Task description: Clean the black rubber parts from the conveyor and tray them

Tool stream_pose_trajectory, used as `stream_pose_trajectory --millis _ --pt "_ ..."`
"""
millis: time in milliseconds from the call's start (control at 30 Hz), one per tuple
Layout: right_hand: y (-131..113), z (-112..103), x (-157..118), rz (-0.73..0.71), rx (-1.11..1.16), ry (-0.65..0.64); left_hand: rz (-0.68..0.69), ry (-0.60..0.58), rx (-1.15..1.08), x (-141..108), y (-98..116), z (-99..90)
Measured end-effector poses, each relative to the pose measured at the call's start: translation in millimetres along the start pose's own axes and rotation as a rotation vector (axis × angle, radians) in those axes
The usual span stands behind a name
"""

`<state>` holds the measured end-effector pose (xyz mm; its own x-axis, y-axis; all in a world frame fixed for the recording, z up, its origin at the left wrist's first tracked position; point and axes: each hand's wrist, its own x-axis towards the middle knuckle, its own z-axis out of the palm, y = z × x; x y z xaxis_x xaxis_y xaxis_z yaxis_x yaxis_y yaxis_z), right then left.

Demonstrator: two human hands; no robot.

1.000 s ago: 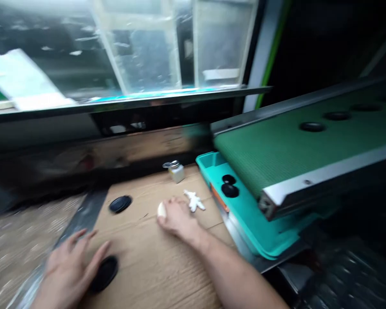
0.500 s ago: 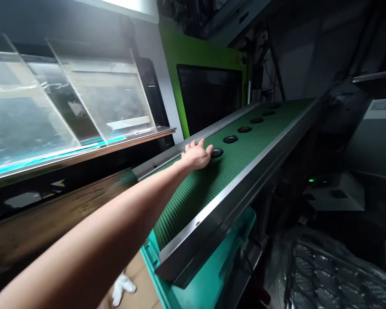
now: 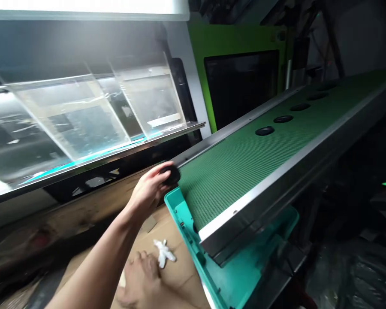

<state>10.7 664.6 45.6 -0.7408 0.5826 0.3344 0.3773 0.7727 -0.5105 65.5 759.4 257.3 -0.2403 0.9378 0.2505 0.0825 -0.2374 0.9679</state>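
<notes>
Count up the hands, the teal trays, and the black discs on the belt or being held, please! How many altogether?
Hands: 2, the left hand and the right hand
Teal tray: 1
Black discs: 6, with 5 on the green conveyor belt (the farthest looks dim) and 1 held disc in the left hand
Total: 9

A person's bare left arm point(image 3: 104, 251) stretches forward, the left hand point(image 3: 149, 184) closed in a thumb-and-finger pinch, while the right hand point(image 3: 140, 272) sits lower, palm down, fingers point(image 3: 144, 257) bent, the right forearm point(image 3: 167, 297) partly out of view
</notes>
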Motion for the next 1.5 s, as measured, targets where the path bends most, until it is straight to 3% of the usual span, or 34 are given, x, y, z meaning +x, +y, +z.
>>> stream_pose_trajectory --millis 67,133,200,267,367,533,633,733,833,933,1100,1233,1367,1467,1500 --pt "-0.3 -7.5 -4.3 0.037 -0.009 -0.03 -0.09 0.186 -0.088 -54.2 -27.5 -75.7" --pt "-0.4 -16.3 -8.0 0.082 0.025 0.064 -0.167 0.394 -0.148 -108.4 -63.8 -132.9" --pt "-2.1 -21.7 -10.4 0.127 0.136 0.22 -0.252 0.55 -0.231 -153.1 -101.0 -166.6" --pt "-5.6 -21.6 -12.2 0.107 0.253 0.348 -0.296 0.587 -0.366 -181.3 -130.8 -181.2" --pt "-11.1 -14.2 -15.7 0.002 0.317 0.425 -0.235 0.602 -0.534 -195.4 -152.5 -189.0" --pt "-16.2 -8.0 -21.7 -0.01 0.302 0.517 -0.251 0.702 -0.522 -199.0 -154.4 -201.5" --pt "-22.0 -8.7 -24.2 -0.134 0.287 0.455 -0.266 0.739 -0.596 -201.3 -157.0 -199.7" --pt "-24.6 -4.4 -24.9 -0.237 0.23 0.402 -0.273 0.748 -0.822 -200.0 -158.8 -192.5" --pt "-19.0 4.7 -24.1 -0.215 0.104 0.406 -0.368 0.563 -1.055 -198.6 -156.8 -187.7" --pt "-15.6 14.2 -27.2 -0.152 0.0 0.372 -0.366 0.381 -1.141 -199.4 -154.0 -187.9" --pt "-32.8 19.5 -33.0 -0.217 0.067 0.186 -0.426 0.447 -1.128 -200.6 -157.1 -194.2" --pt "-41.9 12.8 -25.7 -0.091 0.028 0.231 -0.423 0.439 -1.104 -197.4 -161.0 -194.7" --pt "-43.8 10.0 -24.2 -0.141 0.033 0.176 -0.475 0.463 -1.08 -193.3 -160.6 -192.3" --pt "-44.7 9.5 -23.8 -0.046 -0.003 0.191 -0.47 0.472 -1.046 -192.2 -158.5 -191.6" --pt "-44.9 9.0 -23.8 -0.081 -0.002 0.178 -0.477 0.472 -1.033 -192.2 -157.9 -191.9"
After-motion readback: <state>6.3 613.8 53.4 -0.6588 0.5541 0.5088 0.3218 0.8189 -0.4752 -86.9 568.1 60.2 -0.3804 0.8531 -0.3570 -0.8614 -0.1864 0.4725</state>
